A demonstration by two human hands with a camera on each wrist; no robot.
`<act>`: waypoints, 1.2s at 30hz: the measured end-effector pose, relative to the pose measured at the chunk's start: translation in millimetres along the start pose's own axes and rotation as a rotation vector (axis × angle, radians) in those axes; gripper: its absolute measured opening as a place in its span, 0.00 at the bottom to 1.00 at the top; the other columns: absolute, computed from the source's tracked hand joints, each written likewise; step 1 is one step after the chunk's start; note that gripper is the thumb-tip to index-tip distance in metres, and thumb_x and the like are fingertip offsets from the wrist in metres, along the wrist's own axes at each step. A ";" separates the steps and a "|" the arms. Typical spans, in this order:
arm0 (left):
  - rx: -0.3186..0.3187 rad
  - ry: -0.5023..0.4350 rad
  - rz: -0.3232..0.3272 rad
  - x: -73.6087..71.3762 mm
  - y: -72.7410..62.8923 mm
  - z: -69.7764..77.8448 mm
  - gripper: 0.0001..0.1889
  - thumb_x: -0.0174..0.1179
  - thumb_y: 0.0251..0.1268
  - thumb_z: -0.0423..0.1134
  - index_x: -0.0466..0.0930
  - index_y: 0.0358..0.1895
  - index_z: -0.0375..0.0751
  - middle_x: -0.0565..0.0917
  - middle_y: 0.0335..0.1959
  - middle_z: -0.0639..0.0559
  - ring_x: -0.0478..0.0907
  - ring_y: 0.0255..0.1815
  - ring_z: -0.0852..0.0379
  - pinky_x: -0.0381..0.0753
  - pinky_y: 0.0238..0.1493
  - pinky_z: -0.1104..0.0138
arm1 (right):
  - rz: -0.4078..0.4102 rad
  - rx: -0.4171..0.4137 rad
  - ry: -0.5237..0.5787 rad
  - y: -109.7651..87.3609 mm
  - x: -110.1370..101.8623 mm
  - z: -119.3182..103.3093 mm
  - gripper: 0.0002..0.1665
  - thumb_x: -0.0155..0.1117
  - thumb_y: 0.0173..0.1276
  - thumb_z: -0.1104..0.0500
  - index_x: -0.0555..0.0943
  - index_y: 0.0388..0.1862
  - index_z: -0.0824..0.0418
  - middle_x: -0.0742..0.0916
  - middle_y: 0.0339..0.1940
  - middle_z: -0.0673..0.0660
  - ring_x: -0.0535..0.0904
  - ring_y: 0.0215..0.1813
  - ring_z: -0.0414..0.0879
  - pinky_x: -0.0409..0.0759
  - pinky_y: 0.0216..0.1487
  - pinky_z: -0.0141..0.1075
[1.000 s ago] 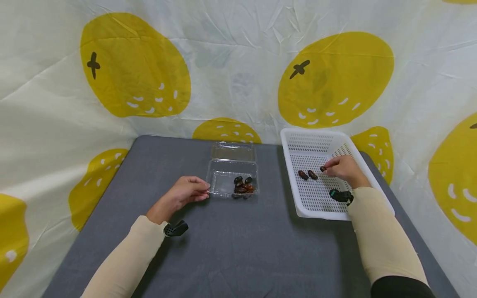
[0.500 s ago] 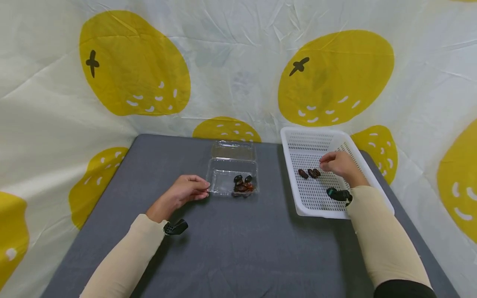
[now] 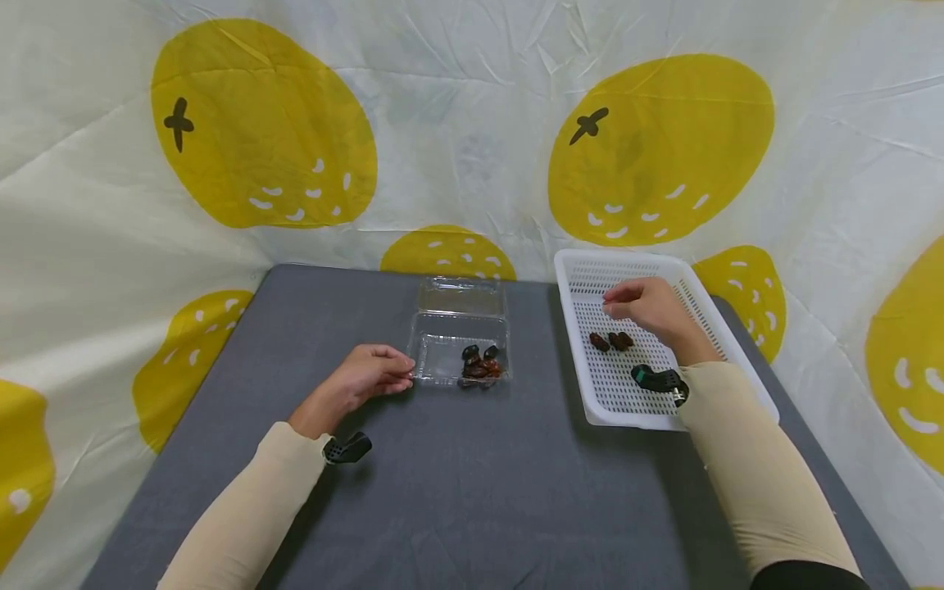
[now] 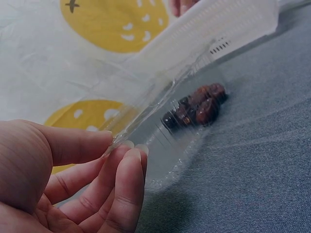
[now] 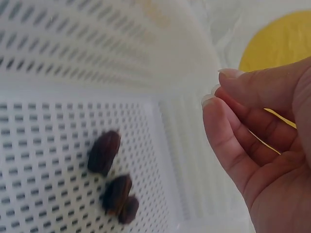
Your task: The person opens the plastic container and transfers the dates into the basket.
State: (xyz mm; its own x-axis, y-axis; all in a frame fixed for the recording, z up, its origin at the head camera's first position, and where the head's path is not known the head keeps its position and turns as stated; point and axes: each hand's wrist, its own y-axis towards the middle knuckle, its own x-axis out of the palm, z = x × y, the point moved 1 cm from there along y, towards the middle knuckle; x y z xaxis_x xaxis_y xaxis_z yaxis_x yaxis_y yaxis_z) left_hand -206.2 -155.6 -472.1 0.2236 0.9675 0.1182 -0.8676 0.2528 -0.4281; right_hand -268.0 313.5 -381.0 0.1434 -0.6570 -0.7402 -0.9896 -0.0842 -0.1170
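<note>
In the head view, my left hand pinches the near left rim of a clear plastic clamshell container. Its lid is folded back, and several dark, glossy dates lie in a heap on the right side inside. The left wrist view shows thumb and fingertips closing on the thin plastic edge. Over the white basket hovers my right hand, its fingers loosely bent with nothing between them. Below it, three brown dates lie on the slotted basket floor, two of them side by side.
Grey cloth covers the table. A pale curtain printed with big yellow fruit hangs right behind the table. The basket's raised walls stand around the right hand, near the table's right edge.
My right hand let go of a date beside another in the basket, then rose and moved left. The left hand stays on the container's rim.
</note>
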 end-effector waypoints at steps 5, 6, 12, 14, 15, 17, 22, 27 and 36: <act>0.002 -0.005 0.003 -1.1 -0.4 -0.7 0.10 0.64 0.71 0.29 0.82 0.50 0.24 0.89 0.29 0.49 0.88 0.28 0.59 0.89 0.33 0.70 | -0.012 -0.056 0.009 1.0 6.3 -22.2 0.20 0.72 0.72 0.53 0.87 0.57 0.63 0.89 0.53 0.64 0.81 0.51 0.54 0.79 0.54 0.39; 0.002 -0.006 0.001 -1.1 -0.7 -0.8 0.10 0.64 0.71 0.29 0.82 0.50 0.24 0.89 0.29 0.49 0.88 0.28 0.59 0.89 0.33 0.70 | -0.022 -0.069 0.015 1.3 7.7 -25.8 0.19 0.72 0.72 0.54 0.87 0.57 0.63 0.89 0.52 0.64 0.82 0.50 0.53 0.80 0.54 0.39; -0.005 -0.006 0.009 0.3 -0.9 -1.3 0.10 0.65 0.71 0.29 0.82 0.50 0.25 0.89 0.29 0.49 0.88 0.28 0.59 0.90 0.34 0.70 | -0.055 -0.147 0.035 5.0 18.8 -47.4 0.18 0.73 0.71 0.57 0.87 0.56 0.64 0.90 0.50 0.65 0.84 0.46 0.47 0.82 0.49 0.29; -0.007 -0.008 0.011 0.9 -0.5 -1.5 0.09 0.65 0.71 0.29 0.82 0.49 0.26 0.89 0.29 0.49 0.88 0.28 0.59 0.90 0.35 0.70 | -0.064 -0.171 0.040 5.4 23.2 -54.7 0.17 0.74 0.70 0.58 0.88 0.55 0.64 0.91 0.50 0.65 0.84 0.45 0.45 0.82 0.47 0.26; -0.005 -0.009 0.010 1.4 -0.5 -1.7 0.09 0.65 0.71 0.29 0.82 0.49 0.27 0.89 0.29 0.49 0.88 0.28 0.59 0.90 0.35 0.70 | -0.066 -0.181 0.041 5.5 25.6 -57.7 0.16 0.74 0.70 0.58 0.88 0.54 0.64 0.91 0.49 0.65 0.85 0.44 0.44 0.82 0.46 0.26; -0.003 -0.013 0.009 2.6 -0.6 -1.7 0.09 0.65 0.71 0.29 0.83 0.48 0.27 0.89 0.30 0.49 0.88 0.28 0.59 0.90 0.35 0.70 | -0.076 -0.201 0.047 5.7 30.6 -62.5 0.15 0.74 0.69 0.59 0.88 0.52 0.64 0.91 0.48 0.64 0.86 0.42 0.42 0.82 0.45 0.26; 0.002 -0.018 0.000 6.4 -0.6 -1.0 0.09 0.64 0.71 0.28 0.82 0.49 0.26 0.90 0.30 0.48 0.88 0.28 0.59 0.90 0.35 0.69 | -0.101 -0.240 0.082 6.4 42.9 -70.0 0.13 0.74 0.69 0.62 0.88 0.50 0.66 0.92 0.46 0.64 0.86 0.41 0.41 0.83 0.44 0.28; 0.003 -0.018 0.000 7.3 -0.9 -0.7 0.06 0.64 0.71 0.28 0.84 0.45 0.29 0.89 0.30 0.48 0.88 0.27 0.59 0.90 0.34 0.69 | -0.119 -0.266 0.074 7.4 53.7 -79.3 0.12 0.74 0.68 0.62 0.89 0.49 0.63 0.92 0.46 0.62 0.85 0.44 0.46 0.83 0.45 0.31; 0.004 -0.016 0.002 6.9 -0.3 -1.7 0.06 0.64 0.71 0.29 0.83 0.45 0.29 0.89 0.30 0.48 0.88 0.28 0.59 0.90 0.34 0.69 | -0.197 -0.290 0.125 12.0 79.2 -95.7 0.12 0.74 0.67 0.64 0.89 0.49 0.64 0.92 0.46 0.62 0.85 0.44 0.49 0.84 0.45 0.37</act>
State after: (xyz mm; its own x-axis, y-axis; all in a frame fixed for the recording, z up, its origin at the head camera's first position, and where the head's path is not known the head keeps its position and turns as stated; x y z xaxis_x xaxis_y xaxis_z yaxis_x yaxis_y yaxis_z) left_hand -203.6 -149.0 -472.7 0.2146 0.9679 0.1311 -0.8702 0.2504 -0.4244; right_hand -269.9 188.7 -377.7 0.3462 -0.6918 -0.6337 -0.9087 -0.4153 -0.0430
